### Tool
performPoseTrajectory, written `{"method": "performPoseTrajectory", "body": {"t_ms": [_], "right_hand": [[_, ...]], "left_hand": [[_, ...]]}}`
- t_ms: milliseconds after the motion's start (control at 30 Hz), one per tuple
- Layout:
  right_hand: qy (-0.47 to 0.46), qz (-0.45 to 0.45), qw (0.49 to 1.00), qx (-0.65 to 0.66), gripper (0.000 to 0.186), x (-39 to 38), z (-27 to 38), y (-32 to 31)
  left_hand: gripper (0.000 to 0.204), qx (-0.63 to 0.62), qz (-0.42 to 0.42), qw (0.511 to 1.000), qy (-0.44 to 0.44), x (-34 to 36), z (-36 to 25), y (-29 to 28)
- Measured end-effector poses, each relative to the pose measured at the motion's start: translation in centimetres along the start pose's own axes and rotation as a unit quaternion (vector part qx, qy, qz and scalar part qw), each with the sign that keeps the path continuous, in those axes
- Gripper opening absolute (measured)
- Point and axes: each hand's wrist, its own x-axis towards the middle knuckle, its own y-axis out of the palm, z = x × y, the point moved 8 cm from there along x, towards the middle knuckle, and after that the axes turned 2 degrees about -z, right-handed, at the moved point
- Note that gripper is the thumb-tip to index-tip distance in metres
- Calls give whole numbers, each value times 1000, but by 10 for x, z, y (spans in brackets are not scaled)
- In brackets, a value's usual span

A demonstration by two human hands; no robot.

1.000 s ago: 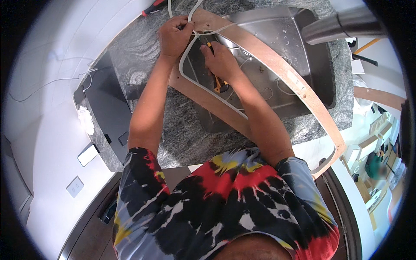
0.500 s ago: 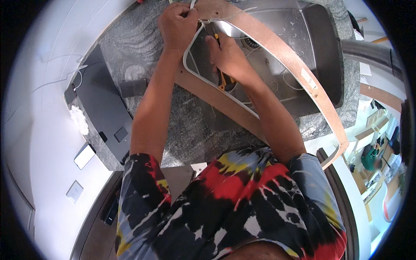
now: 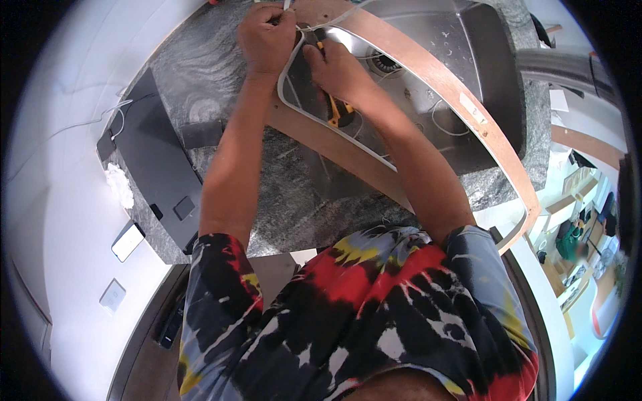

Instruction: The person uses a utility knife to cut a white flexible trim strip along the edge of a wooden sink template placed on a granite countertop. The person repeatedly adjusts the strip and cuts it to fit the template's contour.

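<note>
A curved wooden frame (image 3: 455,100) lies over a steel sink (image 3: 468,60), with a white cord (image 3: 348,137) running along its inner edge. My left hand (image 3: 267,37) pinches the cord at the frame's far corner. My right hand (image 3: 338,67) is beside it, closed on a tool with a yellow and black handle (image 3: 338,113) that points at the same corner.
A grey speckled stone countertop (image 3: 294,194) surrounds the sink. A dark flat device (image 3: 160,174) with a white cable lies at the left. A sink drain (image 3: 384,63) shows behind the frame. White wall sockets (image 3: 127,240) sit lower left.
Both hands and the frame sit higher in the picture than before. The hands have stayed together at the same corner of the frame.
</note>
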Motion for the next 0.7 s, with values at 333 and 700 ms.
{"method": "performPoseTrajectory", "body": {"t_ms": [333, 700], "right_hand": [[60, 103, 989, 83, 47, -10, 19, -5], [53, 99, 981, 159, 41, -1, 1, -7]], "left_hand": [[16, 20, 3, 1000, -5, -1, 5, -3], [23, 279, 186, 936, 107, -4, -57, -63]]}}
